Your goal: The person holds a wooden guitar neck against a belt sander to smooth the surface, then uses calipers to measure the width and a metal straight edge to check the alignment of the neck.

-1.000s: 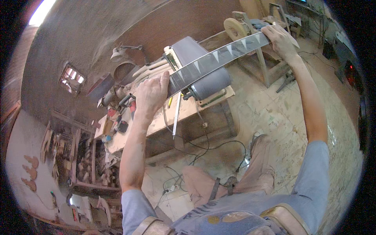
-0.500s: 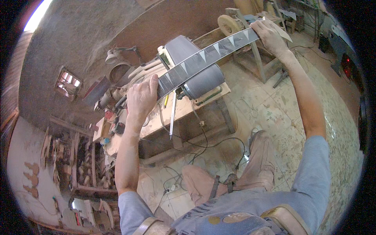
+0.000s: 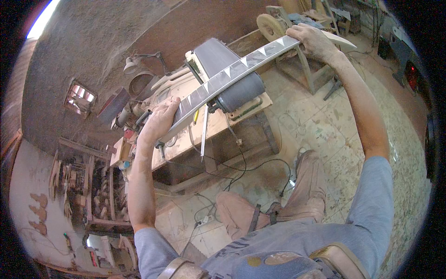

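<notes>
Across the wide grey belt of a belt sander, I hold a long, narrow board. Its face is dark with a row of white triangles, its long edge is pale, and a pale pointed end sticks out past my right hand. My left hand is closed round the near left end, thumb along the dark face. At the far right, my right hand grips the board from above with its fingers wrapped over it. Whether the board touches the belt cannot be told from this angle.
The sander stands on a wooden workbench with a desk lamp and power tools behind. Black cables run over the tiled floor by my legs. A round buffing wheel on a wooden stand is beyond my right hand; shelves stand left.
The board has shifted left and tilted, so its pale long edge now shows more. Both hands have moved slightly left with it, my left hand also lower, still gripping.
</notes>
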The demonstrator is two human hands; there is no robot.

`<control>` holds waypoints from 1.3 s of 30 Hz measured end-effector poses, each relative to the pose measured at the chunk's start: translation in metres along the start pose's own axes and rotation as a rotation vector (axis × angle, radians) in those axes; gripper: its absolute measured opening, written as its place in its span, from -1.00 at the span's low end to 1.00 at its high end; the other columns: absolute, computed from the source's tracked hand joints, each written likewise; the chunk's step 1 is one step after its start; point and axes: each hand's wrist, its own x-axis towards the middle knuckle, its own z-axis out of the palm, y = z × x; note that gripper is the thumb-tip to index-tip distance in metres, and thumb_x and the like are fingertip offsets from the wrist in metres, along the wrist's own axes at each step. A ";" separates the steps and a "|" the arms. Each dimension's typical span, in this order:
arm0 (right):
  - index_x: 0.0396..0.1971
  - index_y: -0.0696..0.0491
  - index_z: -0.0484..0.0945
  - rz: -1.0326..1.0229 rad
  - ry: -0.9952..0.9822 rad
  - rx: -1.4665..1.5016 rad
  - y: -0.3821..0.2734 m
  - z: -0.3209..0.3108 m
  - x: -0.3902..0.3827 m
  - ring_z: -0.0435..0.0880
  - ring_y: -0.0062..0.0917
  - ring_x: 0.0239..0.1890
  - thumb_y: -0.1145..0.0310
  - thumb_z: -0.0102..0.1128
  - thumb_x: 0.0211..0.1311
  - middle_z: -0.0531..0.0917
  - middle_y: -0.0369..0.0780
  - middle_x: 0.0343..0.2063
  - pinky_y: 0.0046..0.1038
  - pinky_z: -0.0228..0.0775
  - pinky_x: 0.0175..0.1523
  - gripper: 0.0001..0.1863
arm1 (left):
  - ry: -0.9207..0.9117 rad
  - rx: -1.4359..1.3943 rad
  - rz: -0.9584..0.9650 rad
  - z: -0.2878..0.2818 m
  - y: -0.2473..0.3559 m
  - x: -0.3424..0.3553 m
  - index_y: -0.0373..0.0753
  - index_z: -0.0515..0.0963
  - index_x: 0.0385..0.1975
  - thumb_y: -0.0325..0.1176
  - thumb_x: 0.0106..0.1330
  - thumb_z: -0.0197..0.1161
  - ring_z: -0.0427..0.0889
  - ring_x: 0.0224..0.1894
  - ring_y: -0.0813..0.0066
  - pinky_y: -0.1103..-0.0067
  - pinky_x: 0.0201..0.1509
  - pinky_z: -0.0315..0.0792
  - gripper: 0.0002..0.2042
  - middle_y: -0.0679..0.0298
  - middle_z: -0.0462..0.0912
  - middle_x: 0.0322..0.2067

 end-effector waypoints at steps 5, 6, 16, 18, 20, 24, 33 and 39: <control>-0.05 0.05 0.46 -0.052 0.084 -0.090 -0.012 0.001 0.003 0.56 -0.23 0.05 0.44 0.28 0.08 0.58 -0.18 -0.13 -0.24 0.44 0.14 -0.61 | -0.059 0.261 -0.092 -0.004 -0.006 -0.009 -0.32 0.45 0.11 -0.20 0.58 -0.11 0.66 -0.25 -0.17 0.16 -0.15 0.49 -0.65 -0.06 0.67 -0.36; -0.04 0.04 0.45 -0.053 0.148 -0.116 -0.015 0.009 0.003 0.57 -0.25 0.06 0.45 0.30 0.02 0.58 -0.20 -0.11 -0.25 0.44 0.17 -0.57 | -0.021 0.385 -0.086 -0.002 -0.007 -0.015 -0.32 0.49 0.06 -0.19 0.58 -0.09 0.67 -0.26 -0.14 0.16 -0.18 0.50 -0.65 -0.06 0.67 -0.38; 0.03 0.04 0.46 -0.090 0.270 -0.149 -0.026 0.008 -0.003 0.54 -0.26 0.12 0.50 0.25 0.02 0.57 -0.18 -0.09 -0.20 0.40 0.26 -0.51 | 0.205 0.125 -0.430 -0.021 0.029 -0.014 -0.31 0.61 -0.36 -0.02 0.57 -0.11 0.64 -0.40 -0.13 0.17 -0.28 0.46 -0.50 -0.10 0.61 -0.52; 0.02 0.09 0.45 -0.087 0.161 -0.018 -0.025 -0.003 0.002 0.52 -0.26 0.11 0.50 0.30 0.03 0.56 -0.18 -0.11 -0.25 0.40 0.22 -0.52 | 0.068 0.070 -0.337 -0.018 0.002 -0.020 -0.32 0.60 -0.34 -0.01 0.57 -0.13 0.63 -0.38 -0.12 0.16 -0.27 0.45 -0.50 -0.12 0.60 -0.50; 0.04 0.10 0.44 -0.086 0.082 0.086 -0.022 -0.004 0.004 0.51 -0.24 0.12 0.53 0.33 0.00 0.56 -0.18 -0.07 -0.26 0.40 0.21 -0.48 | -0.090 -0.207 -0.409 -0.017 -0.006 -0.028 -0.35 0.58 -0.36 0.00 0.58 -0.16 0.59 -0.36 -0.15 0.13 -0.23 0.42 -0.46 -0.18 0.54 -0.53; 0.12 0.04 0.39 -0.018 -0.037 0.184 -0.004 -0.006 0.000 0.49 -0.15 0.16 0.67 0.30 -0.09 0.48 -0.16 0.14 -0.17 0.40 0.25 -0.34 | -0.047 0.014 -0.306 -0.014 -0.026 -0.043 -0.36 0.57 -0.35 -0.04 0.57 -0.14 0.58 -0.40 -0.17 0.12 -0.26 0.41 -0.50 -0.16 0.55 -0.53; 0.19 -0.09 0.30 -0.051 0.242 0.056 -0.015 0.008 -0.009 0.40 -0.04 0.31 0.76 0.10 -0.14 0.26 -0.15 0.36 -0.16 0.39 0.34 -0.22 | 0.326 0.272 -0.425 -0.016 0.013 -0.056 -0.30 0.45 -0.53 -0.08 0.57 -0.10 0.58 -0.45 -0.15 0.15 -0.35 0.40 -0.53 -0.07 0.52 -0.59; 0.05 0.02 0.49 0.010 -0.090 0.319 -0.021 -0.004 0.013 0.59 -0.14 0.11 0.66 0.14 -0.05 0.63 -0.09 0.02 -0.22 0.48 0.16 -0.45 | -0.030 0.192 -0.137 -0.024 -0.051 -0.093 -0.31 0.46 0.04 -0.32 0.46 0.08 0.56 -0.48 -0.15 0.13 -0.34 0.40 -0.74 -0.03 0.57 -0.49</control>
